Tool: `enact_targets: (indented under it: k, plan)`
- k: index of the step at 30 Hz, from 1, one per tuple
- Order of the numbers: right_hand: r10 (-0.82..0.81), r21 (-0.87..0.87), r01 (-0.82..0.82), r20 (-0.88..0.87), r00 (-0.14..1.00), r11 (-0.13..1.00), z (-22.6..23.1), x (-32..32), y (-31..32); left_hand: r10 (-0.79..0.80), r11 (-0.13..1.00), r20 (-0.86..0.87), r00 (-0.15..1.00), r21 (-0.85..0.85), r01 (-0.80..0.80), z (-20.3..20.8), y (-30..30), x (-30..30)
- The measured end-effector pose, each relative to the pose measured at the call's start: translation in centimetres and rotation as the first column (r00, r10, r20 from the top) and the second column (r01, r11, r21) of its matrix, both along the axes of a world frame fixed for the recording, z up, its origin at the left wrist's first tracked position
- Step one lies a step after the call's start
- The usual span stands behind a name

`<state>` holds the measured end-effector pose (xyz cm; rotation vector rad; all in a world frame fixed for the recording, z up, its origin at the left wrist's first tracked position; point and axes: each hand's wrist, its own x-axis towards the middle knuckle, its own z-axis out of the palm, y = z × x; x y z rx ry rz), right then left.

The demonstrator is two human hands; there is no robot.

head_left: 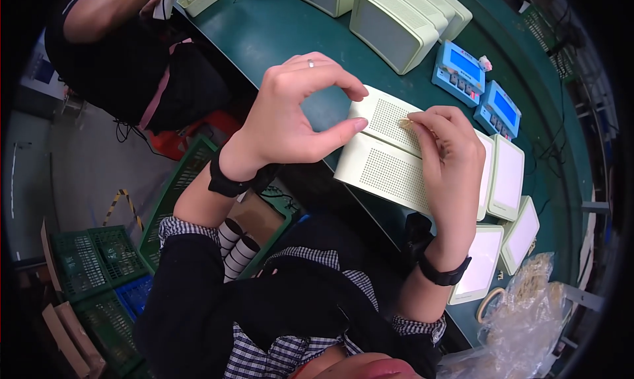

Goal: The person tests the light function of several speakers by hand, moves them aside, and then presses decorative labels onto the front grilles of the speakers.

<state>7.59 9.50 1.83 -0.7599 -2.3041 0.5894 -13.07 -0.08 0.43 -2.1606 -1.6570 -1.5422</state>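
Note:
My right hand is closed, pinching a small gold-coloured metal piece between thumb and forefinger. The piece is just over a cream housing with a grid of holes; its exact shape is too small to make out. Curved into a C, my left hand has its thumb and forefinger apart at the left end of that housing. Whether these fingertips press on it I cannot tell. A second cream perforated housing lies alongside, nearer to me, partly covered by my right hand.
Cream speaker-like boxes stand at the back of the green table. Two blue devices with screens sit behind my right hand. White-faced units and a clear plastic bag lie at right. A co-worker's arm is at upper left; green crates are below.

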Motion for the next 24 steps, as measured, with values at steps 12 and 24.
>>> enact_targets:
  k: [12,24]
  plan:
    - [-0.082,-0.42,0.018,-0.135,0.987,0.907,-0.6,-0.4,0.2,-0.082,0.916,0.346,0.935,-0.342,0.207,-1.6,4.4,-0.5]
    - [-0.02,-0.213,0.004,-0.072,0.997,0.977,-0.5,-0.5,0.3,-0.144,0.73,0.739,0.658,-0.37,0.575,-3.1,5.5,-0.3]
